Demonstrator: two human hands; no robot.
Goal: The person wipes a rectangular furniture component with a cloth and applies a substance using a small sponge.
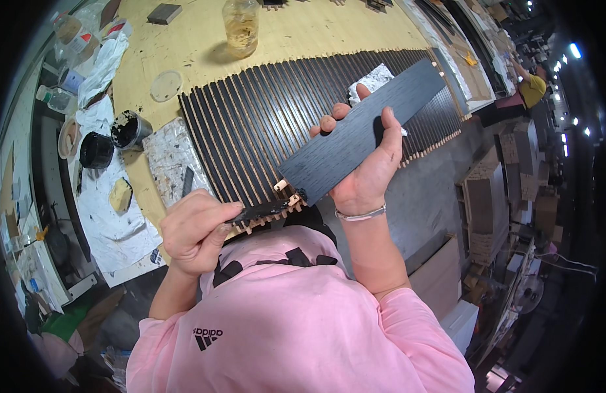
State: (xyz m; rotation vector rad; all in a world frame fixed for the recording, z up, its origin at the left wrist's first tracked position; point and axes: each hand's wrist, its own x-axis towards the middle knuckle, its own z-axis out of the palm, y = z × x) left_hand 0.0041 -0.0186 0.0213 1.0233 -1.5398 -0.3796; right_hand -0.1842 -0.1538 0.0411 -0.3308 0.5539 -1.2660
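Here the right hand (pixel 367 171) has its fingers clamped round a dark plank (pixel 362 131), held tilted above the slat rack (pixel 263 118). The left hand (pixel 196 230) pinches a black-coated brush (pixel 267 209) at the plank's lower end. The plank's face looks fully dark; many slats behind it are dark too, though their ends stay bare. A black pot (pixel 129 129) sits left of the rack.

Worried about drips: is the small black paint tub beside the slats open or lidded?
Open. The black paint tub shows a dark wet inside, no lid on it; a round clear lid lies nearby.
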